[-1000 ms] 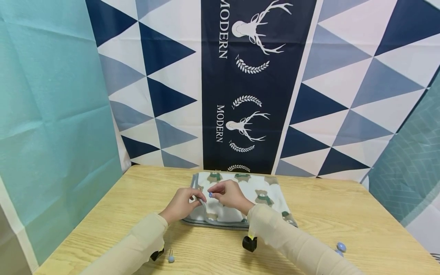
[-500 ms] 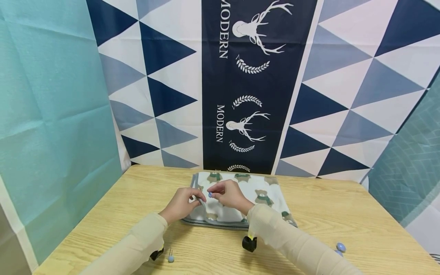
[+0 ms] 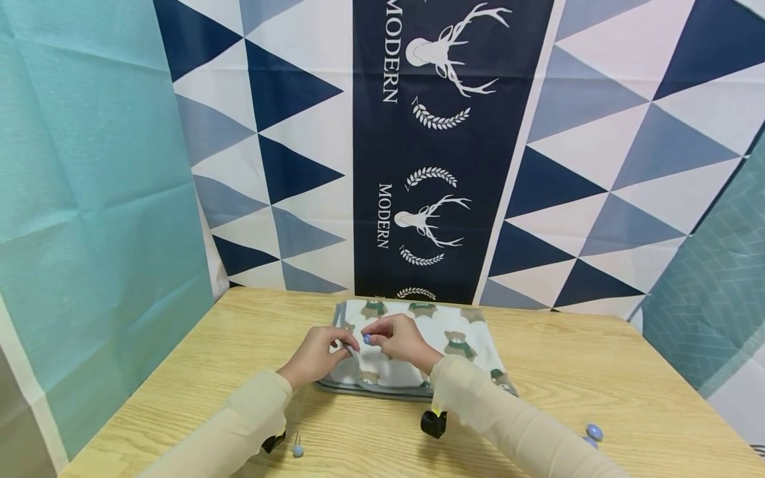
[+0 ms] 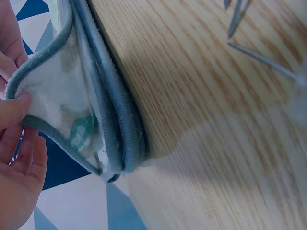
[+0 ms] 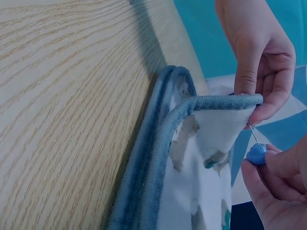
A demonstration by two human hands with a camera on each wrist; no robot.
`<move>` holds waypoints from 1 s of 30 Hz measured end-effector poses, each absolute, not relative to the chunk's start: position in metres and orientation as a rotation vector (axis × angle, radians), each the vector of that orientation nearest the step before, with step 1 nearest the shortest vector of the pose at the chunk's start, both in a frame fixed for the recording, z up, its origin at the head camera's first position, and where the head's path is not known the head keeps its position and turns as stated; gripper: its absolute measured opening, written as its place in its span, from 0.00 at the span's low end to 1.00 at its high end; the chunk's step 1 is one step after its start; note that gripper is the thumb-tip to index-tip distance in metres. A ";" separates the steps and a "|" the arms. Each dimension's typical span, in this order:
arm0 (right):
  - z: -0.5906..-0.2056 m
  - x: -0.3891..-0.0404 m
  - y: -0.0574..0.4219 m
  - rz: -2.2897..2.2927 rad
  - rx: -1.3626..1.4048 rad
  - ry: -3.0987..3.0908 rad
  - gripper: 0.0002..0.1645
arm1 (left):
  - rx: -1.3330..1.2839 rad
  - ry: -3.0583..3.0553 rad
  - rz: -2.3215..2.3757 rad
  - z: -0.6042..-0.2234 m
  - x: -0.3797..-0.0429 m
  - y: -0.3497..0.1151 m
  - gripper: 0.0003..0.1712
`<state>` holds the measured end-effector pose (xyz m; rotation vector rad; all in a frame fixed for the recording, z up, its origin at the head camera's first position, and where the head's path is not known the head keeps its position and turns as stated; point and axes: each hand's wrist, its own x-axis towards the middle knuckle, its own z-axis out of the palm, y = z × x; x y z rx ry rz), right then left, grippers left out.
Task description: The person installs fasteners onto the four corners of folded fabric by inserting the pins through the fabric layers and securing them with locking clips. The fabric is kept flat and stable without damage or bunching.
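Note:
A folded white blanket (image 3: 406,372) with a bear print and grey-blue bound edges lies on the table. My left hand (image 3: 319,355) pinches its lifted left edge between thumb and fingers, and in the left wrist view the raised edge (image 4: 53,132) curves up from the folded layers. Between thumb and fingers my right hand (image 3: 403,340) holds a blue-headed pin (image 5: 256,154). Its thin metal shank points at the raised edge, close by the left fingertips. Whether the tip has entered the cloth is hard to tell.
Near the left forearm lies another pin (image 3: 297,450) with a pale blue head and two prongs. Two blue heads (image 3: 594,431) sit at the right of the wooden table (image 3: 556,372). Behind the table hangs a patterned cloth (image 3: 442,146).
Both hands keep their grip and place at the blanket's edge. The head view has shifted very slightly; otherwise hardly anything differs.

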<state>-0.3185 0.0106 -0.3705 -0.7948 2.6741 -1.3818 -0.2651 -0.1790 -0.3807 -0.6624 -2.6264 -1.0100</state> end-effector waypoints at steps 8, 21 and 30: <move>-0.372 -0.319 0.010 -1.389 -0.747 2.655 0.09 | -0.645 -2.631 -1.029 -0.380 -0.264 -0.178 0.07; -0.372 -0.319 0.008 -1.379 -0.777 2.678 0.09 | -0.660 -2.624 -1.023 -0.380 -0.266 -0.179 0.08; -0.371 -0.317 0.008 -1.374 -0.798 2.690 0.09 | -0.652 -2.633 -1.047 -0.379 -0.264 -0.179 0.08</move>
